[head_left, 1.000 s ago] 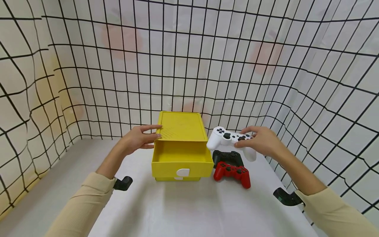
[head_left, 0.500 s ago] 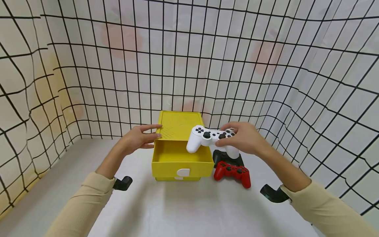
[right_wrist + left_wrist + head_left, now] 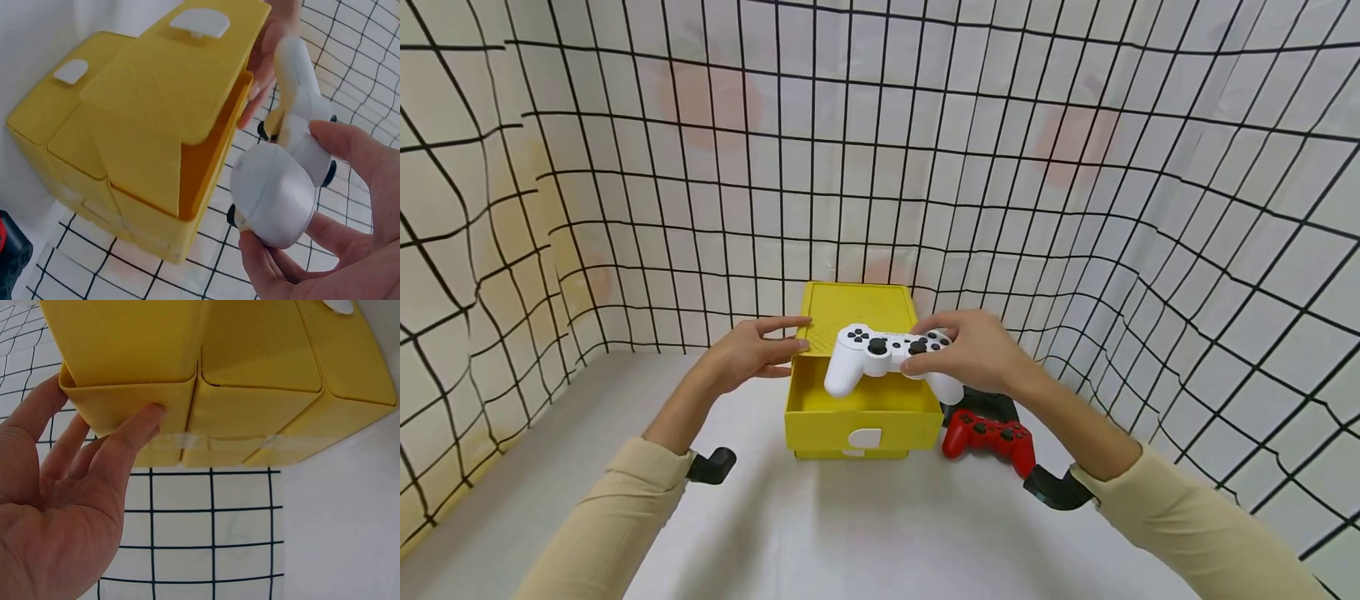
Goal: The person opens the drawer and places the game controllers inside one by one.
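Observation:
A yellow drawer box (image 3: 880, 304) stands mid-table with its top drawer (image 3: 820, 428) pulled out. My right hand (image 3: 973, 354) pinches the right part of a white game controller (image 3: 850, 362), which hangs above the drawer opening. In the right wrist view, the right hand (image 3: 356, 219) has thumb and fingers on opposite sides of the controller (image 3: 275, 194). My left hand (image 3: 741, 354) touches the box's upper left edge with spread fingers; the left wrist view shows the hand (image 3: 69, 500) with its fingertips on the side of the yellow box (image 3: 256, 412).
A red controller (image 3: 992, 435) lies on the table right of the box, with a black controller (image 3: 992, 405) behind it, partly hidden by the right hand's controller. Black wire grid (image 3: 880, 200) over pale walls surrounds the table (image 3: 880, 533) at the back and both sides.
The right hand has carried the white controller leftward, from above the black controller to over the drawer. The left hand and the box have stayed in place.

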The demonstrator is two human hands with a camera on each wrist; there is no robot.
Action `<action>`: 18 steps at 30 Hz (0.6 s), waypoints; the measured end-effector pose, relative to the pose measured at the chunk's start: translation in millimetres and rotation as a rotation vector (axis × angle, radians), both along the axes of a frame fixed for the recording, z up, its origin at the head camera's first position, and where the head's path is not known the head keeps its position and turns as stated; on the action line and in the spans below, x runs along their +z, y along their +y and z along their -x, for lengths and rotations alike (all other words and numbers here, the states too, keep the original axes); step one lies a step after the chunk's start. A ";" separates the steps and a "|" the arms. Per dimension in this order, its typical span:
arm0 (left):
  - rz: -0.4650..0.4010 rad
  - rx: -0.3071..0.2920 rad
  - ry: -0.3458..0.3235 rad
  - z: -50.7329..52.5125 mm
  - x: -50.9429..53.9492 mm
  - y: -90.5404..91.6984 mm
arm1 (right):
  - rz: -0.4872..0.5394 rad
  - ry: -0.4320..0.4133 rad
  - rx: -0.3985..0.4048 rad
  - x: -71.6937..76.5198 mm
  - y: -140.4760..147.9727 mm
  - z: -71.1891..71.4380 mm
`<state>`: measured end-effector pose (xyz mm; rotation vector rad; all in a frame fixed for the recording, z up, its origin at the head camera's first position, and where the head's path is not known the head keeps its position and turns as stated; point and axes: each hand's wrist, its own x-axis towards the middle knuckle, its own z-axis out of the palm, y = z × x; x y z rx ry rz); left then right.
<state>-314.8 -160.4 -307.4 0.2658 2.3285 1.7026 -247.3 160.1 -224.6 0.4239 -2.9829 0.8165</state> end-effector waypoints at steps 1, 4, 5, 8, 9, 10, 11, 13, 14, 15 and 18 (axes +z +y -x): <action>-0.003 -0.001 0.000 0.0 -0.2 0.2 | 0.008 0.000 0.003 -0.9 -1.6 0.2; -0.009 -0.004 0.006 0.5 -0.8 0.8 | 0.033 0.002 0.007 -4.4 -6.1 0.5; -0.009 -0.005 0.008 0.5 -0.7 0.7 | 0.039 0.001 0.009 -5.5 -7.7 0.7; -0.009 -0.009 0.010 0.5 -0.3 0.7 | 0.042 0.001 0.015 -8.9 -11.5 0.7; -0.012 -0.009 0.008 0.5 -0.2 0.5 | 0.043 -0.002 0.019 -9.9 -12.7 0.7; -0.013 -0.009 0.007 0.5 -0.3 0.3 | 0.044 -0.003 0.023 -10.9 -13.7 0.6; -0.014 -0.010 0.006 0.5 -0.4 0.2 | 0.043 -0.006 0.025 -11.8 -14.7 0.5; -0.015 -0.011 0.005 0.4 -0.9 -0.1 | 0.041 -0.011 0.027 -13.5 -16.3 0.6; -0.017 -0.011 0.006 0.3 -1.2 -0.2 | 0.039 -0.014 0.028 -14.3 -17.1 0.9; -0.017 -0.012 0.007 0.2 -1.5 -0.3 | 0.039 -0.017 0.027 -15.1 -17.7 1.2; -0.021 -0.014 0.011 0.1 -2.1 -0.5 | 0.031 -0.028 0.025 -17.5 -19.3 2.6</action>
